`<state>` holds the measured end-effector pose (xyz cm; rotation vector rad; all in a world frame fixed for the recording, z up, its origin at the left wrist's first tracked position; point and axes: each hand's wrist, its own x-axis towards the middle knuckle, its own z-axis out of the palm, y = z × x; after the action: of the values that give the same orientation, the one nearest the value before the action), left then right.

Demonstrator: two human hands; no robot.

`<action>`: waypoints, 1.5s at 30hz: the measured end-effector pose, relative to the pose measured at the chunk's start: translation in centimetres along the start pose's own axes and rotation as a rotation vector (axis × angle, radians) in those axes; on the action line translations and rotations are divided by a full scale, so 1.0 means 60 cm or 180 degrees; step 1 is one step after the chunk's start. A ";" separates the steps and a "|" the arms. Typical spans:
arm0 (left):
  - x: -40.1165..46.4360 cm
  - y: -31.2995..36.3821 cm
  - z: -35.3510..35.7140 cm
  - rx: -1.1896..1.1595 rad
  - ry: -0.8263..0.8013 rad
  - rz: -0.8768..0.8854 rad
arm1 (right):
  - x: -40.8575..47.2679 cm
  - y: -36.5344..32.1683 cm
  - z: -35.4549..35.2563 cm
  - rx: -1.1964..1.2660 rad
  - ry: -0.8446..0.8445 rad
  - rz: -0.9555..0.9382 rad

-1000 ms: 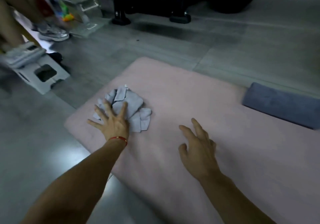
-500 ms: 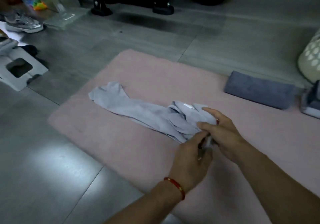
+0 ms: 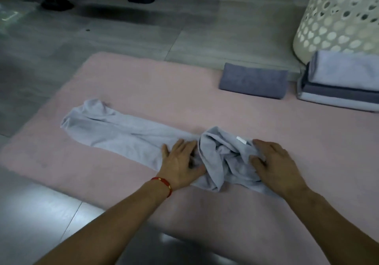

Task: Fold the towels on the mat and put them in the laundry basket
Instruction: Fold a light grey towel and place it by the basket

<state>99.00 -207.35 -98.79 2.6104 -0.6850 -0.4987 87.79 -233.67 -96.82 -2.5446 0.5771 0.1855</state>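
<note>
A pale grey towel [image 3: 127, 133] lies rumpled on the pink mat [image 3: 205, 92]. The left hand [image 3: 180, 164] presses flat, fingers spread; the right hand [image 3: 274, 166] pinches its bunched end. Soft, limp cloth (likely light), best taken by the corners.

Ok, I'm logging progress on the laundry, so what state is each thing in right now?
Light towel: unfolded, partly stretched out, bunched at the right end.
Dark towel: folded, on the mat.
Towel stack: folded, beside the basket.
Left hand: flat on the light towel.
Right hand: gripping the bunched end.
</note>
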 end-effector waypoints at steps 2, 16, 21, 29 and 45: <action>-0.002 0.044 0.016 -0.0487 0.0242 0.0018 | 0.003 -0.022 0.002 -0.0235 -0.0298 -0.0157; 0.082 0.044 -0.079 -0.1607 0.1309 0.0230 | 0.056 0.030 -0.149 0.2273 0.0112 0.0593; 0.104 0.048 -0.111 -0.1083 0.1670 0.0270 | 0.076 0.036 -0.152 0.1073 0.0974 0.0527; 0.058 0.090 -0.069 -0.1724 0.0685 0.0523 | 0.051 -0.004 -0.077 0.1001 -0.0042 -0.0279; 0.018 -0.359 -0.229 -0.1251 0.1682 -0.2974 | 0.041 -0.218 0.103 -0.1030 -0.1560 -0.1175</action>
<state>114.07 -186.78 -97.04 2.3642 0.7586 -0.1297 95.59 -221.24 -96.67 -2.7062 -0.1224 0.7911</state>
